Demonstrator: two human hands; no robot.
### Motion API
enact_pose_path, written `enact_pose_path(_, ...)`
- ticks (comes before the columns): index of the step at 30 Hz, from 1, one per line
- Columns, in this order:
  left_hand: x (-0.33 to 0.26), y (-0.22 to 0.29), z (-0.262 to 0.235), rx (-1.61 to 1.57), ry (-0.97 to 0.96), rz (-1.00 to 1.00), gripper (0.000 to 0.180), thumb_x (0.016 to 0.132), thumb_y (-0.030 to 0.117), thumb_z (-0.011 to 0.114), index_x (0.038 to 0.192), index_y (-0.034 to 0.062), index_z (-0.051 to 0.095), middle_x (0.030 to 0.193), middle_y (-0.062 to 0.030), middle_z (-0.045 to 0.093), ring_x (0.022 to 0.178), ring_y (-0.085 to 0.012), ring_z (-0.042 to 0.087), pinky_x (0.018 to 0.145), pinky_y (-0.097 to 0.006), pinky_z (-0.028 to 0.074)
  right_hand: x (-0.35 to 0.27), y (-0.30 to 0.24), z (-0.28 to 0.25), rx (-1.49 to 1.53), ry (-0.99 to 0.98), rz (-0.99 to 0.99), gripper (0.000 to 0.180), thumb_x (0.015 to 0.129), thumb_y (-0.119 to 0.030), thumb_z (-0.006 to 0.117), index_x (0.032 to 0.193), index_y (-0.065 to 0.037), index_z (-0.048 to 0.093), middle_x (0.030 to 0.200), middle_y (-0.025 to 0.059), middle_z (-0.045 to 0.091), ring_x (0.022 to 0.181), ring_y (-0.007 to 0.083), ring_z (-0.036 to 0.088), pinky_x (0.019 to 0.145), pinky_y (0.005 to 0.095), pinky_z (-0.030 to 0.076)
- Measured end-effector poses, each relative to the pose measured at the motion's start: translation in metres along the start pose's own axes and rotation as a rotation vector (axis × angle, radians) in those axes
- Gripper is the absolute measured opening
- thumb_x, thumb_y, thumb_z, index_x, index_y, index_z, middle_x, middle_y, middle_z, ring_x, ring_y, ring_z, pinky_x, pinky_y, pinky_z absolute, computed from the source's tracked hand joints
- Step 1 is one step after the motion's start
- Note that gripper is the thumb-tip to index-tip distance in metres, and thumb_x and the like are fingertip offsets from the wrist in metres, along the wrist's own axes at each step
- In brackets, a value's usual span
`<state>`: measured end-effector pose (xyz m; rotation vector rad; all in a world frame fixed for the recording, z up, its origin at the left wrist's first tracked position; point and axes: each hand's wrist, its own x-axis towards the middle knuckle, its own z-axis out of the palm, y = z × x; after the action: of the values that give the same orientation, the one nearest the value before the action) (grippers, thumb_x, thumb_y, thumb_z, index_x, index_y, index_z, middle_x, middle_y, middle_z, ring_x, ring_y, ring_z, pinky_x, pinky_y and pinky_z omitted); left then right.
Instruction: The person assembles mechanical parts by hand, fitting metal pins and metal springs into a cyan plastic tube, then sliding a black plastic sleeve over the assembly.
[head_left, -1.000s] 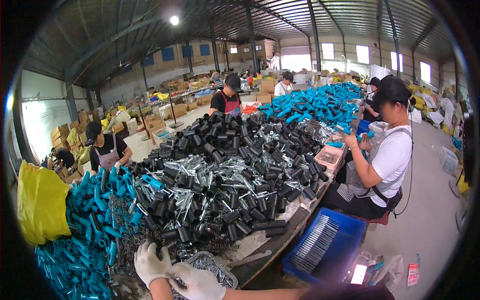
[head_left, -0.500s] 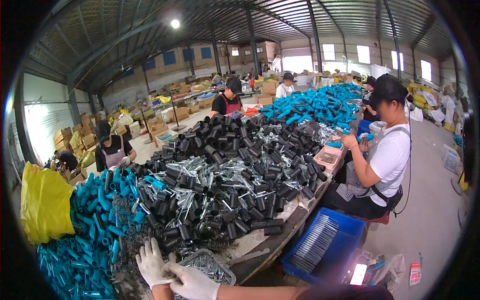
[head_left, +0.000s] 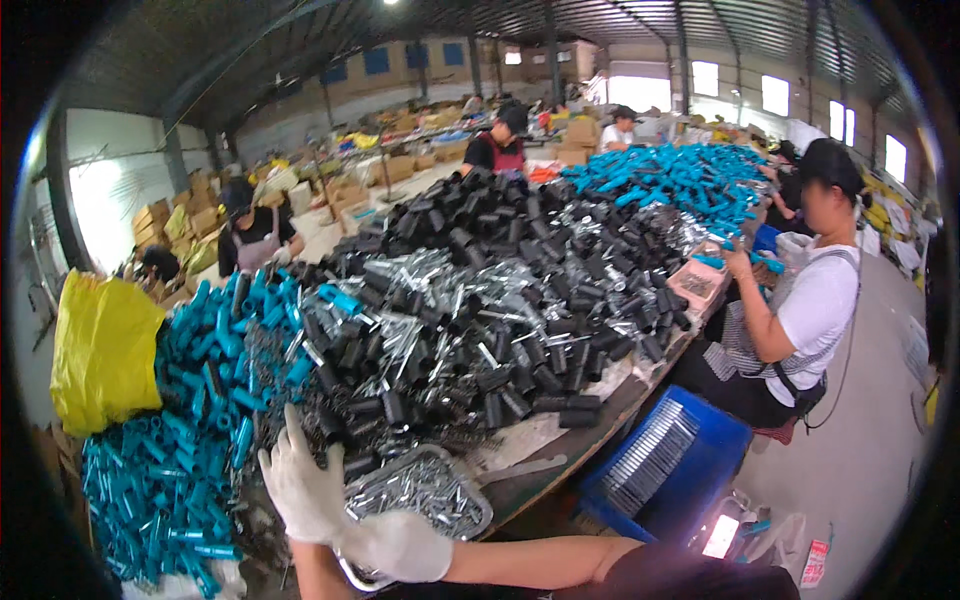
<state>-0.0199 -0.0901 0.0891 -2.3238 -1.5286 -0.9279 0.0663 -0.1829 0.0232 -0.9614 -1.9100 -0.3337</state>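
My left hand (head_left: 303, 482), in a white glove, is raised at the table's near edge with its fingers spread, nothing in them. My right hand (head_left: 402, 546), also gloved in white, reaches across to the left wrist and is closed at the cuff of the left glove; its fingertips are partly hidden there. Just beyond the hands stands a pale plastic tray (head_left: 487, 512) of small metal pins (head_left: 415, 492). Left of the hands lies a heap of teal plastic tubes (head_left: 160, 480). Black sleeves (head_left: 495, 410) and thin dark springs (head_left: 450, 438) spread beyond the tray.
A flat metal strip (head_left: 525, 468) lies near the table edge. Below at right is a blue bin (head_left: 725, 440) holding a row of metal rods. A yellow sack (head_left: 105, 350) stands at left. A co-worker (head_left: 800, 290) sits at right; others work across the heap.
The view has shifted, so the scene sits further right and the pin tray shows more fully. My left hand is raised more upright; my right hand stays at its wrist.
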Motion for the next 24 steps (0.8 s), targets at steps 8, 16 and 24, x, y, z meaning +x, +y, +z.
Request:
enact_pose_path(8,0.001,0.0,0.024,-0.126,0.162,-0.063,0.064,0.081,0.019,0.067,0.138,0.0025,0.042,0.117,-0.0192,0.06,0.105,-0.0356,0.058,0.099,-0.048,0.04,0.002,-0.001,-0.004,0.167,-0.238,0.467,0.018,0.086,-0.027,0.06,0.089,-0.009,0.058,0.061,0.0111,0.059,0.055,0.0299,0.062,0.048,0.0429,0.05)
enact_pose_path(16,-0.034,-0.047,0.016,-0.509,0.204,-0.326,0.038,0.086,0.004,0.058,0.122,-0.003,0.057,0.11,-0.0184,0.064,0.099,-0.0271,0.062,0.087,-0.035,0.048,-0.027,0.056,-0.051,0.136,-0.254,0.51,0.021,0.084,-0.03,0.062,0.089,-0.009,0.061,0.078,0.0117,0.065,0.068,0.0316,0.065,0.059,0.0422,0.053)
enact_pose_path(24,-0.127,-0.096,0.038,-0.758,0.081,-0.652,0.04,0.1,0.029,0.049,0.124,-0.0016,0.059,0.118,-0.0187,0.063,0.099,-0.0259,0.065,0.079,-0.03,0.052,0.018,0.229,-0.059,-0.525,-0.212,0.736,0.028,0.081,-0.021,0.061,0.106,-0.011,0.061,0.093,0.0137,0.063,0.082,0.0326,0.065,0.07,0.0435,0.054)
